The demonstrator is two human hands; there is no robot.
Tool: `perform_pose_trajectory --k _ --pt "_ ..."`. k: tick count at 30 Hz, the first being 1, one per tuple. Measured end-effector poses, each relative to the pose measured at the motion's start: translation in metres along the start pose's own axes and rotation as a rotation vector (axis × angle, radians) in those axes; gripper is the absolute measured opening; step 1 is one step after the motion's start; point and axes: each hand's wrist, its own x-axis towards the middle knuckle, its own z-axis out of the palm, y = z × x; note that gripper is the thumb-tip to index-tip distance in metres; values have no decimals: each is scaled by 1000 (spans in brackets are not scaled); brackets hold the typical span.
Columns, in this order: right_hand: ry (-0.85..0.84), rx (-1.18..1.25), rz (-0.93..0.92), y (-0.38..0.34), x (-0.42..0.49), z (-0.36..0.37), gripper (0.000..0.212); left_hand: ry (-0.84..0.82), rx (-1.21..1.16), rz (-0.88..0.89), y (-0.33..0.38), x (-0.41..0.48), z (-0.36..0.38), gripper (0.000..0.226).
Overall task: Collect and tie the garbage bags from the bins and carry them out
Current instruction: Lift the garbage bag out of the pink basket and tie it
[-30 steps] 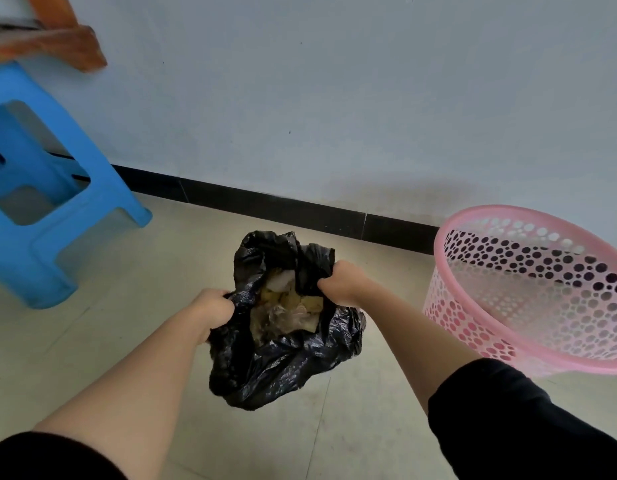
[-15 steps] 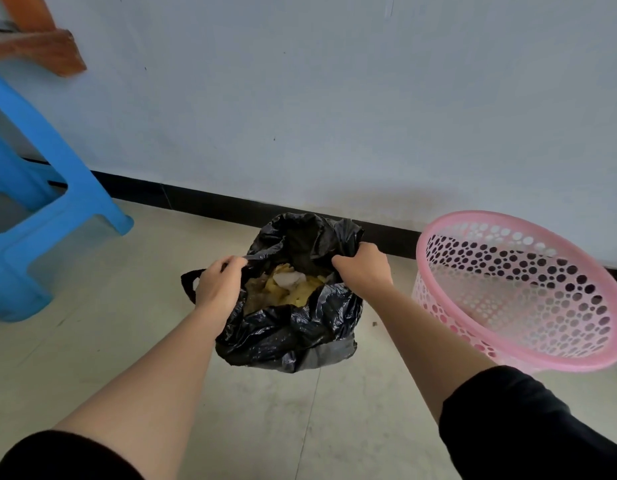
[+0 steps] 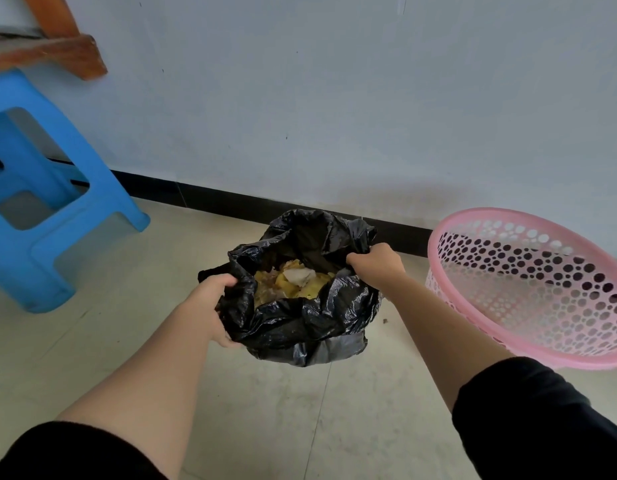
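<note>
Both forearms extend forward and downward. Left hand [image 3: 213,306] grips the black garbage bag [image 3: 310,327] at its left rim, fingers curled; right hand [image 3: 376,265] clenches the right rim.

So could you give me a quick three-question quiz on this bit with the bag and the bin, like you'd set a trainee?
1. True or false: the black garbage bag is already tied shut.
2. Pick one. The pink bin stands: A) to the person's left of the bag; B) to the person's right of the bag; C) directly under the bag.
3. Fill in: the bag's rim is gripped by the left hand and the ____ hand.

Key
1. False: its mouth gapes and food scraps show inside.
2. B.
3. Right: the right hand grips the rim's far side.
</note>
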Motion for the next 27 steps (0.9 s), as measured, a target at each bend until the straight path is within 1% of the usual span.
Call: perform_pose_trajectory --k 2,3,4,5,7,8,9,11,12,14,16,18,20,22,24,27 --pt "27 -15 0 0 -1 -4 29 27 -15 63 0 -1 4 33" --pt "55 -37 -1 -1 -2 -8 30 41 -18 87 0 1 5 28" --pt "85 -65 -2 -2 -2 -12 32 69 -22 115 1 4 5 27" --pt "119 -97 -7 -2 -2 -15 33 131 -38 154 4 9 6 30" --pt "191 -141 -19 -5 -2 -22 28 387 -126 314 11 10 7 35" --pt "222 -144 -24 -5 -2 -25 21 503 -162 414 14 5 9 34" --pt "249 -133 -28 -6 -3 -28 16 570 -182 506 18 -2 11 31" --pt "284 -89 -35 -8 -4 -33 21 632 -236 658 25 -18 18 31" --pt "293 -56 -39 -8 -4 -35 20 651 -268 717 28 -22 20 32" --pt "299 77 -35 -11 -4 -39 20 658 -300 806 33 -31 25 34" --pt "297 252 -20 -16 -3 -43 18 658 -298 850 39 -32 26 32" --pt "323 331 -26 -22 -5 -48 10 611 -295 845 44 -34 26 22" --pt "378 352 -72 -28 -8 -54 14 551 -254 816 47 -37 27 13" --pt "453 323 -129 -34 -12 -61 11 508 -172 787 47 -43 29 21" --pt "508 280 -209 -41 -16 -65 14 497 -45 772 45 -47 31 34" --pt "568 256 -342 -52 -25 -69 18 498 8 799 47 -45 32 45"
